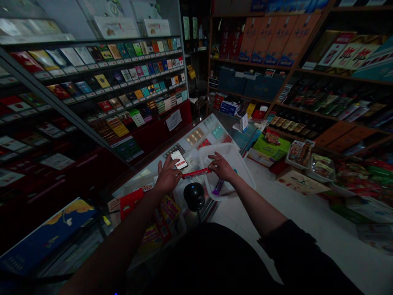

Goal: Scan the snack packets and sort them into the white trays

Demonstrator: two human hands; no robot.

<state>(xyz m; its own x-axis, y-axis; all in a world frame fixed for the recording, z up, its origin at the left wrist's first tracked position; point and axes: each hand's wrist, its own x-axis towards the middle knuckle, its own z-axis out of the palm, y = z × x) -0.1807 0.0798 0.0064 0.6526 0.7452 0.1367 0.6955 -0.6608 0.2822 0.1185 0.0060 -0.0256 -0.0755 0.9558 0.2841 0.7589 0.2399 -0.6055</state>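
A long, narrow red packet (197,173) stretches between my two hands. My left hand (167,176) pinches its left end, with one finger reaching over the lit screen of a phone (181,163) on the glass counter. At the other end, my right hand (221,166) grips the packet above the rim of a white plastic basin (248,174). A purple-wrapped snack bar (217,187) lies in the basin. Just below the red packet stands a black rounded device (194,196), like a scanner on a stand.
Left of the device, a bin holds colourful snack bags (170,209) and a red packet. Shelves of cigarette packs (132,73) line the left wall. Bottles (331,98) and boxes (273,39) fill the right shelves. A green box (270,147) and snack tubs (321,166) stand at right.
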